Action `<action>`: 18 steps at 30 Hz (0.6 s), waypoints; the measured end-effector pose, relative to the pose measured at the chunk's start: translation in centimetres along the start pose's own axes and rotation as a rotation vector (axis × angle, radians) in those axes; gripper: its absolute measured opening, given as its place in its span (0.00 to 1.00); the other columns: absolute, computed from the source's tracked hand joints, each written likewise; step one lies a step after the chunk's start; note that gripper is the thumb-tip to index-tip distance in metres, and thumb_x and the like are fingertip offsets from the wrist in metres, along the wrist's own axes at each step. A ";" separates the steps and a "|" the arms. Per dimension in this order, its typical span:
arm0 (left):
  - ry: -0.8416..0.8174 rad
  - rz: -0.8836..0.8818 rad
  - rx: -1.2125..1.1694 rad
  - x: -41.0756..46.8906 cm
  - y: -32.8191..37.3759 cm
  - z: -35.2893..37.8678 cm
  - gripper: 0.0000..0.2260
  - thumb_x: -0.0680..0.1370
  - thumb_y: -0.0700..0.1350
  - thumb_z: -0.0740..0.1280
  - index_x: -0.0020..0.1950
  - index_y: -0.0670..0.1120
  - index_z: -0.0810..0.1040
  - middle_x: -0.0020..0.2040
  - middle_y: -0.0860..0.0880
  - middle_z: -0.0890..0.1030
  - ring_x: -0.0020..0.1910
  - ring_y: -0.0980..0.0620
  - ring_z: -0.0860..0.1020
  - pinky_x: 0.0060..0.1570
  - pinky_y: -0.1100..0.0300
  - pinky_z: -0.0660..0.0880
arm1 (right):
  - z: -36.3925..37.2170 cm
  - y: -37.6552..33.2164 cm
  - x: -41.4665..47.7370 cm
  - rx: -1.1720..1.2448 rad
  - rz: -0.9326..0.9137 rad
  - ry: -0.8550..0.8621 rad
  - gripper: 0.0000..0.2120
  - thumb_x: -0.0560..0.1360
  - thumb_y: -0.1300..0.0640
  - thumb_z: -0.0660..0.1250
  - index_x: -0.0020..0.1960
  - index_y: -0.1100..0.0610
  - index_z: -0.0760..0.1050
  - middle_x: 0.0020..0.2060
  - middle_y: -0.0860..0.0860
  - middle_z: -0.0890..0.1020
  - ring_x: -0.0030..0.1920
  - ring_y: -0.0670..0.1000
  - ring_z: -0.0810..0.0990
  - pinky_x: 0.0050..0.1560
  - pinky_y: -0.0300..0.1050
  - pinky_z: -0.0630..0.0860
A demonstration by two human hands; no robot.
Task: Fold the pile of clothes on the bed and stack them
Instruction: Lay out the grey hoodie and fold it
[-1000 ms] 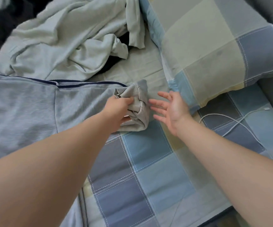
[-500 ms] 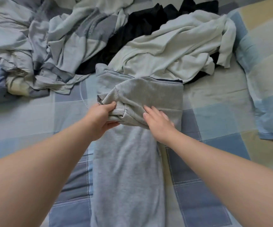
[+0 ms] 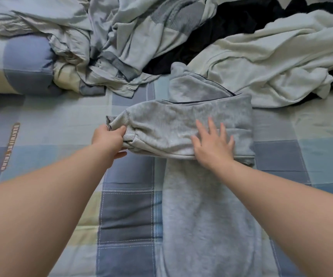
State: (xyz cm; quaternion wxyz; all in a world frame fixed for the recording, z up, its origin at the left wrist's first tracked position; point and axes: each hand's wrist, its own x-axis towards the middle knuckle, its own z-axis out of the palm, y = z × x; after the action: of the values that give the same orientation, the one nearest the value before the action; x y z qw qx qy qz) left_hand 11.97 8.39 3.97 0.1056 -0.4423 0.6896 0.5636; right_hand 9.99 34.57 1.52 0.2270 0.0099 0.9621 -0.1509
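Note:
A grey sweatshirt (image 3: 201,206) lies lengthwise on the checked bedspread (image 3: 129,212), one sleeve folded across it toward the left. My left hand (image 3: 109,137) grips the ribbed cuff (image 3: 119,124) of that sleeve, out past the garment's left edge. My right hand (image 3: 213,144) lies flat with spread fingers on the folded sleeve. Behind them is the unfolded pile: a pale green garment (image 3: 271,62) at the right, a black one (image 3: 221,31) in the middle, and a grey-and-white crumpled one (image 3: 133,37) at the left.
A checked blue and cream bolster pillow (image 3: 21,64) lies at the far left. A printed label (image 3: 9,144) is sewn on the bedspread at the left.
My left hand has carried the cuff from the right side across the sweatshirt to its left. My right hand has moved from hovering open onto the sleeve and now presses it flat.

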 end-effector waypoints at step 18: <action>0.320 0.432 0.170 -4.8 6.1 5.0 0.08 0.75 0.48 0.67 0.47 0.47 0.70 0.39 0.51 0.75 0.43 0.44 0.76 0.44 0.53 0.72 | -2.7 1.2 3.0 0.682 0.072 -0.400 0.28 0.82 0.36 0.53 0.73 0.51 0.72 0.71 0.48 0.73 0.70 0.48 0.70 0.73 0.46 0.61</action>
State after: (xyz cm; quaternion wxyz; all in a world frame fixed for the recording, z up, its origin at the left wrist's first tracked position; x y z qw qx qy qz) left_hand 8.62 14.97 9.53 -0.0904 -0.3581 0.8206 0.4362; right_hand 6.26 36.40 2.19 0.3988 0.0891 0.7925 -0.4528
